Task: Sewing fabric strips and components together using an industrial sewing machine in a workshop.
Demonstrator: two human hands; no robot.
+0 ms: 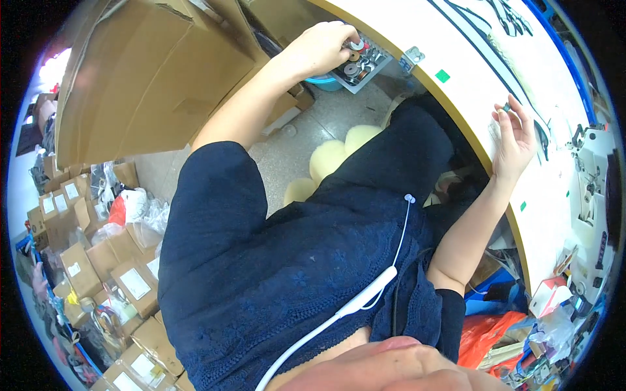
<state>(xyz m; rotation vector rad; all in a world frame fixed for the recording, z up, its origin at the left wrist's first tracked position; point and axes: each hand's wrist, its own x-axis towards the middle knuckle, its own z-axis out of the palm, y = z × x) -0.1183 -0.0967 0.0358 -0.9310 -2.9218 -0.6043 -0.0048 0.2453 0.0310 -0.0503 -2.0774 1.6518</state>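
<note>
Reaches with the left hand (331,49) into a grey tray (374,73) at the top centre of the frame, fingers bent downward over a light round disc (357,45) among spool-like pieces (352,70). Hard to tell a firm pinch from a mere touch there. Holds up in the right hand (514,137), at the right of the frame, a small dark piece (506,107), pinched narrowly between thumb and fingertips over the white tabletop (541,228); too small to make out in detail. Just below the left hand, beside the tray, partly hidden: a blue basin (324,83). Near the tray, at the table's edge, a metal fitting (412,58), with a green patch (443,76) on the white surface just to its right. At the far right, a white sewing machine (590,182); toward the upper right corner, dark cords (515,19). At the upper left, a large cardboard box (150,78); at the lower left, many smaller cartons (134,283). Below the tray, near the centre, a pale yellow cushion (345,148).
</note>
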